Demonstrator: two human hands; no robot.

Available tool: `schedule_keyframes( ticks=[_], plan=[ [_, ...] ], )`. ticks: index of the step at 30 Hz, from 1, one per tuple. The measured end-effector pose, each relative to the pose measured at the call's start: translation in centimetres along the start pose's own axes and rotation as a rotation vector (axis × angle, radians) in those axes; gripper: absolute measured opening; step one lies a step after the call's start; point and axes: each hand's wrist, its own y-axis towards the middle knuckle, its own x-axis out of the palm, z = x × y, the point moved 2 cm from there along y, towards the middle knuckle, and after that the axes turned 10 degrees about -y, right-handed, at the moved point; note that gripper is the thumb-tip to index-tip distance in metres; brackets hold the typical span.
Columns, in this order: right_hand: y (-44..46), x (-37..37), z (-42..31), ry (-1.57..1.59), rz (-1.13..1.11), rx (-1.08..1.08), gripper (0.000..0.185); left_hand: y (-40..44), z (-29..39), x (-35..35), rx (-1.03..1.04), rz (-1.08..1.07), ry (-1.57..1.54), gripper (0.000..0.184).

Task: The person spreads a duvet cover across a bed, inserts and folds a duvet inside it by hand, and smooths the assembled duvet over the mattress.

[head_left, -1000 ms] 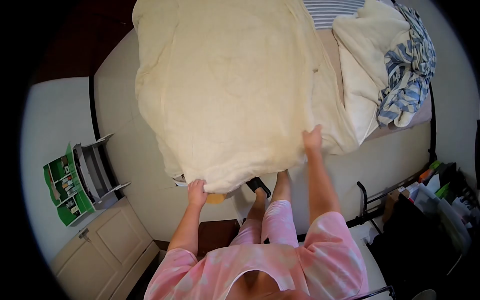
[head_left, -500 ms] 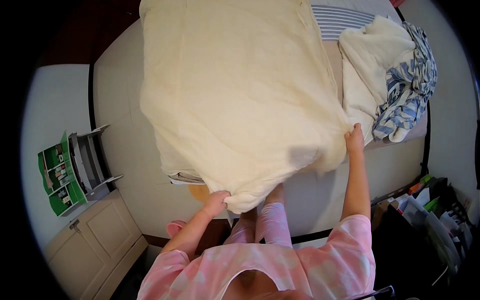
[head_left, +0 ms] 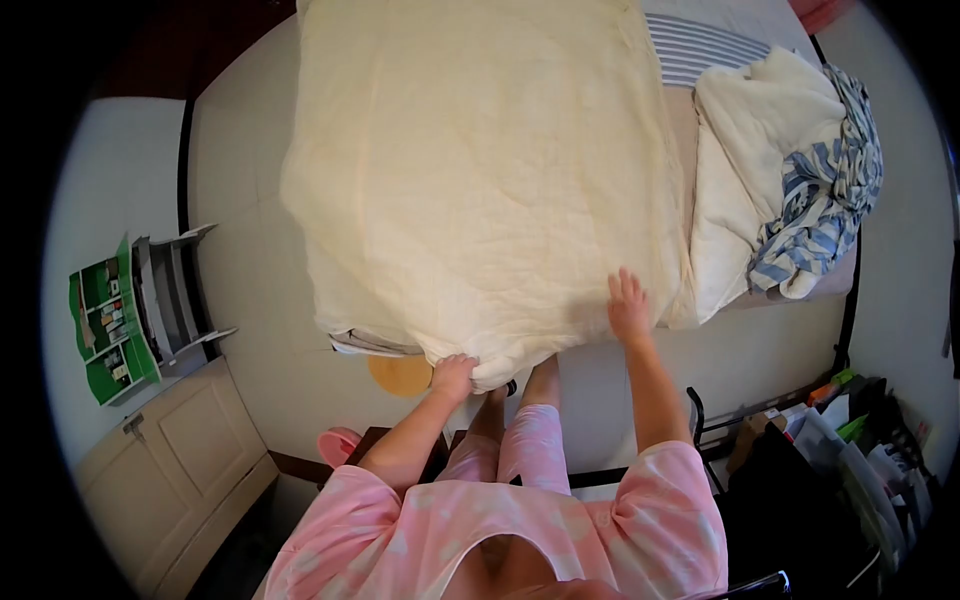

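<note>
A large cream cover lies spread over the bed, its near edge bunched in front of my legs. My left hand is closed on that bunched edge. Flat on the cover near its right front corner rests my right hand, with its fingers apart and nothing held. To the right on the bed are a folded cream blanket and a crumpled blue-and-white striped cloth beside it.
Striped bedding shows at the back. A round yellow stool top and a pink basin are at the lower left. A green shelf stands at left, near a cream door. Stacked containers sit at right.
My right hand has let go of the cover's right corner and moved left onto its surface. My left hand, still gripping the edge, has shifted slightly right and forward.
</note>
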Motion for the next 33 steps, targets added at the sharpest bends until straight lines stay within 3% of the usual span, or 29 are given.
schedule_keyframes(
  ticks=[1,5,7,9,11,13,14,18,21,22,24,30,33],
  plan=[
    [-0.8,0.3,-1.3,0.042,-0.152,-0.016,0.057,-0.3,-0.3,-0.1,-0.01,-0.011,0.001,0.033],
    [-1.3,0.2,-4.4,-0.086,-0.016,0.034,0.057,-1.5,-0.4,-1.6,0.032,0.026,-0.073,0.033],
    [-1.2,-0.3,-6.7,0.037,0.082,-0.073,0.055,-1.2,-0.2,-1.8,0.037,0.021,-0.089,0.034],
    [-2.8,-1.1,-11.3,0.341,-0.078,-0.261,0.051,-1.1,0.9,-2.6,0.129,0.194,-0.209,0.03],
    [-5.6,-3.3,-16.5,0.772,-0.371,-0.427,0.054,-0.9,2.7,-5.0,0.106,0.226,-0.376,0.026],
    [-8.4,-8.6,-21.0,0.783,-0.343,-0.568,0.056,-0.6,3.7,-6.5,0.121,0.351,-0.47,0.025],
    [-9.1,-9.1,-22.4,0.791,-0.085,-0.57,0.06,-0.6,3.9,-7.3,0.133,0.415,-0.516,0.024],
    [-8.2,-12.1,-23.2,0.757,-0.205,-0.336,0.047,-1.8,4.9,-10.2,0.327,0.541,-0.669,0.027],
    [-6.7,-14.5,-22.1,0.54,-0.204,-0.168,0.038,-4.1,5.5,-12.6,0.187,0.922,-0.603,0.031],
    [-5.8,-14.7,-21.2,0.603,-0.147,-0.16,0.038,-4.2,4.8,-12.3,0.07,0.894,-0.648,0.043],
    [-4.0,-15.4,-19.3,0.73,-0.023,-0.14,0.037,-4.2,3.8,-12.3,-0.014,0.866,-0.62,0.046],
    [-1.5,-19.7,-16.9,0.937,-0.098,-0.19,0.032,-1.0,6.6,-14.8,0.024,0.774,-0.584,0.068],
    [-1.2,-21.6,-16.4,1.101,-0.184,-0.169,0.031,3.0,7.4,-15.2,-0.147,0.887,-0.499,0.068]
  ],
)
